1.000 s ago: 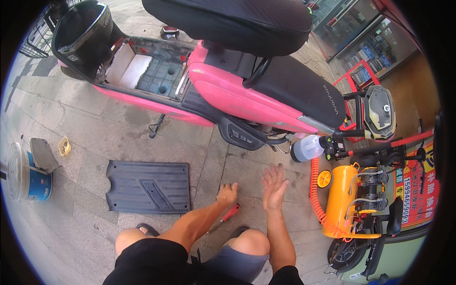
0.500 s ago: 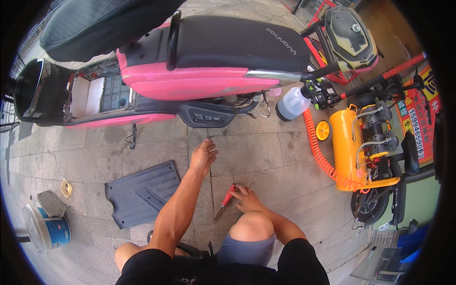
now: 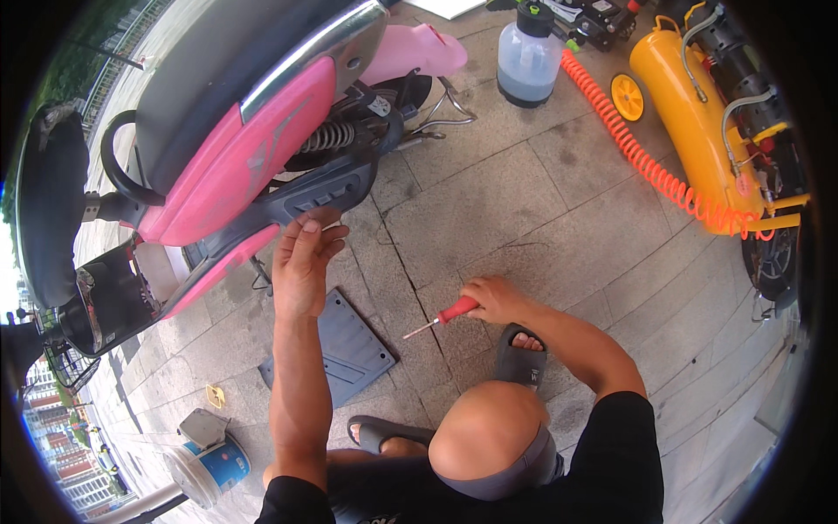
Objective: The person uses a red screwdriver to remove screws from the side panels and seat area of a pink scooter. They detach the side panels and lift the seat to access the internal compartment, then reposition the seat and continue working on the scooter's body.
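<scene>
My right hand [image 3: 496, 299] grips a screwdriver [image 3: 457, 309] by its red handle, the metal shaft pointing left over the paving. My left hand [image 3: 301, 264] is raised beside the pink and black scooter [image 3: 262, 162], just in front of its dark footrest panel [image 3: 336, 188]. Its thumb and fingers are bent together; whether something small sits between them cannot be made out. Below my left forearm lies a grey ribbed plastic floor panel [image 3: 353, 345] on the ground, partly hidden by the arm.
A yellow air compressor [image 3: 690, 122] with a coiled orange hose [image 3: 624, 135] stands at the right. Near it is a translucent spray bottle [image 3: 528, 65] with a black top. At lower left are a white and blue bucket [image 3: 205, 467] and a small yellow dish [image 3: 215, 396].
My view has turned and shifted. The right hand, loosely by the screwdriver before, now has its handle gripped and lifted. The left hand has come up near the scooter's side.
</scene>
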`<state>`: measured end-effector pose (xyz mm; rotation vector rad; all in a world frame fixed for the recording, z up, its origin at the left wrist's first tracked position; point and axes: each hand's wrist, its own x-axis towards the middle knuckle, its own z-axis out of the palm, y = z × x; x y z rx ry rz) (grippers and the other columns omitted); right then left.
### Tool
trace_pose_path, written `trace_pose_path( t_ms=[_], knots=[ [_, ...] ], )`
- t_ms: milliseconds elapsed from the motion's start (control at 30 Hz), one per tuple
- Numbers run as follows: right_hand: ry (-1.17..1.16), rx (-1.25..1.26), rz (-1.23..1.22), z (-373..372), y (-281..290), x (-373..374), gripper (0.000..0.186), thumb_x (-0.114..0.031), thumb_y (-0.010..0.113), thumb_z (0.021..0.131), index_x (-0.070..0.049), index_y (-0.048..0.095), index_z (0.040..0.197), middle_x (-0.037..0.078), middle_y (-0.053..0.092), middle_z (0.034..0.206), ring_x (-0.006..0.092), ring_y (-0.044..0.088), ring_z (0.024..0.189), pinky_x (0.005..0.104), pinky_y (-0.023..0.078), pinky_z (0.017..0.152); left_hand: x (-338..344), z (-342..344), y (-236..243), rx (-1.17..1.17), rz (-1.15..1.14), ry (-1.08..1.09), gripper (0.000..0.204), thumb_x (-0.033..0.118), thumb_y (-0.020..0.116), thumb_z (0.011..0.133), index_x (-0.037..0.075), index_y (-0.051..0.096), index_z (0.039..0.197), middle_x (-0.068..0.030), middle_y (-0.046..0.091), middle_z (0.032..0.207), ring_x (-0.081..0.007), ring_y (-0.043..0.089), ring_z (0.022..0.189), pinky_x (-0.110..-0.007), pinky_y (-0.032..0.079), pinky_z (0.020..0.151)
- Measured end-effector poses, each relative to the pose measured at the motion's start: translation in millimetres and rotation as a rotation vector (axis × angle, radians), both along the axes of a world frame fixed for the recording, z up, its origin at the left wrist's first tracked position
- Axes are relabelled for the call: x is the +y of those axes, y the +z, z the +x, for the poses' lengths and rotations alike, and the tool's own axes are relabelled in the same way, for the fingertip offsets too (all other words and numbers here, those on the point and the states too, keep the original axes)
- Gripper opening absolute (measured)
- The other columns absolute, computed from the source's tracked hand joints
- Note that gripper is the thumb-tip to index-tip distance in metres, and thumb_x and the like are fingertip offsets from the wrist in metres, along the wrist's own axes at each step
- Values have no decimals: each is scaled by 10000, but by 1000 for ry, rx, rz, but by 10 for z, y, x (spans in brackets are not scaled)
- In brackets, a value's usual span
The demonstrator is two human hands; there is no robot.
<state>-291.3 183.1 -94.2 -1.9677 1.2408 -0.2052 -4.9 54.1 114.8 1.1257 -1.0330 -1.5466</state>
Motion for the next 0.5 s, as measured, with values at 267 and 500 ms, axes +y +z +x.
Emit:
trace_pose_path(
  t_ms=[267, 500],
  knots=[
    [-806, -779, -63, -90, 816, -85, 455, -266, 731, 904, -41, 581, 1271, 89, 659, 955, 172, 617, 801, 306, 498, 723, -189, -391, 113, -265, -137, -71, 315, 255, 621, 998, 18, 645, 1204, -75, 679, 1178, -156, 651, 983, -297, 494, 867],
    [-699, -1136, -132, 58, 1480, -320, 480, -250, 701, 935, -19, 542, 1324, 41, 635, 957, 106, 574, 823, 273, 487, 740, -406, -759, 422, 44, -55, 19, 527, 394, 594, 1000, 11, 510, 1353, -163, 627, 1253, -247, 668, 991, -368, 525, 859]
  ],
)
